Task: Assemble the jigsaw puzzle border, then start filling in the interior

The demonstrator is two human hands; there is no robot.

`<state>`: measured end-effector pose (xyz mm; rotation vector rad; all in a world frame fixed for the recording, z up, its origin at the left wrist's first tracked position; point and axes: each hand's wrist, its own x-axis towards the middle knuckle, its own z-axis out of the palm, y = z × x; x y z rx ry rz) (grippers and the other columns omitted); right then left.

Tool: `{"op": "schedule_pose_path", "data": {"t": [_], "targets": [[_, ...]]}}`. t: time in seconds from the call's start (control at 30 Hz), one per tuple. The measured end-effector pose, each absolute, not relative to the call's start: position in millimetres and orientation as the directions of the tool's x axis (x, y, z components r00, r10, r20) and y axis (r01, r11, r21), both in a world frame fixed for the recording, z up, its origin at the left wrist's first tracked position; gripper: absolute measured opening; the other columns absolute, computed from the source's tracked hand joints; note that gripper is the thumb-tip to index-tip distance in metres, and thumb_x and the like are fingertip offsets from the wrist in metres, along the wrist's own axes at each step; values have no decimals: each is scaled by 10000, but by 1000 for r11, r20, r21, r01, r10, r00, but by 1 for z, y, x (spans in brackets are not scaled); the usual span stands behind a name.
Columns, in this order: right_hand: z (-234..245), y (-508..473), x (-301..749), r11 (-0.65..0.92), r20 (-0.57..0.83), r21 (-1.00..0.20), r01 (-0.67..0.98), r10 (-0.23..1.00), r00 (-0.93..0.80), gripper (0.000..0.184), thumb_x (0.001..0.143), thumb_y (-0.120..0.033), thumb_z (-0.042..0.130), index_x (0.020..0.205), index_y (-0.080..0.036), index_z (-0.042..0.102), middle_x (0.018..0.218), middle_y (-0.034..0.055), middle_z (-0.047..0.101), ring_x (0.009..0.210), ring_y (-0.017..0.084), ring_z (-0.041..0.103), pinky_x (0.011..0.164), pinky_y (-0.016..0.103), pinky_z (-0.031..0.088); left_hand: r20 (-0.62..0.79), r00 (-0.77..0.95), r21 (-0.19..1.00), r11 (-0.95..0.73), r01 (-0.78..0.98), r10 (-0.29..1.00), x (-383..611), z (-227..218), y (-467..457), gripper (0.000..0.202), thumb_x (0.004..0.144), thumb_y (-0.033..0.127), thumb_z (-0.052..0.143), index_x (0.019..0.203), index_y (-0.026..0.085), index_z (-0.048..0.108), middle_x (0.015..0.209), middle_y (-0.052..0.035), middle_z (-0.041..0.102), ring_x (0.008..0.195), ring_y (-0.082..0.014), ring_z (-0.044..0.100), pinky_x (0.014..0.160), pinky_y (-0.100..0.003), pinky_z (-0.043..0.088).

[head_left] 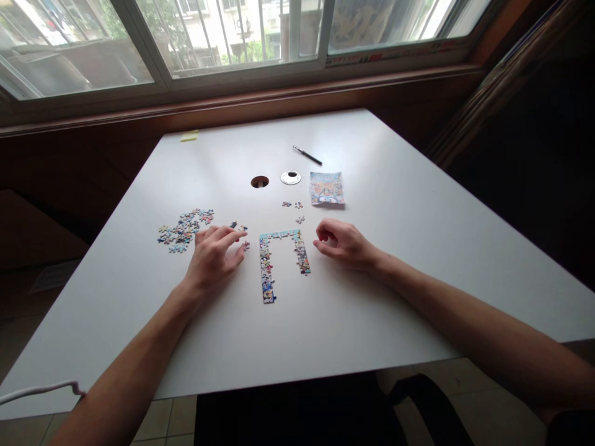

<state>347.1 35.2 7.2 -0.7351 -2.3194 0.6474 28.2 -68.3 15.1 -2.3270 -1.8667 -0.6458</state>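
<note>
On the table, a half-built puzzle frame is lying: left hand at nine o'clock, fingers spread; right hand at two, fingers loosely curled, thumb apart. An inward bump from either could be splitting its joints.

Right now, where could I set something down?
Bare patches: right of the packet, beyond the right arm; between the puzzle and the table's near edge. Crowded: around the left hand, between loose pieces and puzzle.
</note>
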Motion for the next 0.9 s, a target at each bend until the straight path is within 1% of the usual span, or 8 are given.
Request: {"op": "schedule_pose_path", "data": {"t": [0.13,0.37,0.4,0.47,0.57,0.63,0.77,0.9], "targets": [[7,35,347,718,411,-594,362,658,-631,138,821,-203,582,755,-210,461,719,-12,520,612,116,418,594,262,361,342,170,221,-255,941,924,29,14,-69,158,937,335,586,998,299,727,1058,-22,725,1021,-237,626,989,-452,312],[2,39,349,677,422,-581,453,726,-543,60,826,-200,595,798,-200,541,784,24,591,710,167,522,684,314,436,298,160,264,-243,934,941,31,18,-69,120,929,326,586,969,261,678,1069,-26,715,1057,-239,638,997,-443,301],[1,40,349,690,429,-563,456,715,-552,19,834,-195,592,836,-199,573,835,41,629,778,191,555,735,340,457,291,156,265,-236,935,944,31,18,-69,121,927,335,588,966,256,671,1066,-30,714,1057,-241,636,996,-443,302],[0,43,347,729,437,-503,465,678,-592,123,872,-193,570,976,-200,634,1024,77,691,982,249,580,882,414,462,278,151,264,-227,938,948,32,19,-68,125,927,342,584,959,249,661,1057,-35,710,1048,-244,632,990,-442,307],[-1,47,343,775,383,-386,501,628,-677,337,943,-206,509,1262,-232,614,1352,76,632,1256,316,482,1043,521,370,266,151,261,-222,939,952,34,19,-68,126,929,327,569,969,245,655,1057,-42,704,1049,-246,625,982,-439,312],[-1,49,341,791,340,-328,517,610,-716,383,963,-219,493,1333,-245,588,1418,67,596,1304,333,457,1061,547,344,258,153,263,-221,939,954,35,19,-69,132,933,319,554,984,245,652,1064,-47,700,1053,-248,621,978,-439,313],[2,50,343,779,362,-303,549,627,-690,211,959,-258,548,1106,-207,691,1225,72,698,1162,293,579,1026,502,395,229,149,267,-209,941,962,35,18,-69,144,937,323,540,997,247,647,1087,-50,690,1067,-251,610,985,-440,314],[3,54,350,745,384,-381,547,666,-639,95,906,-221,618,850,-183,685,1022,72,711,998,256,628,951,463,470,217,148,271,-206,940,965,34,18,-69,147,940,329,537,995,247,646,1101,-47,682,1075,-251,606,992,-435,316]]}}
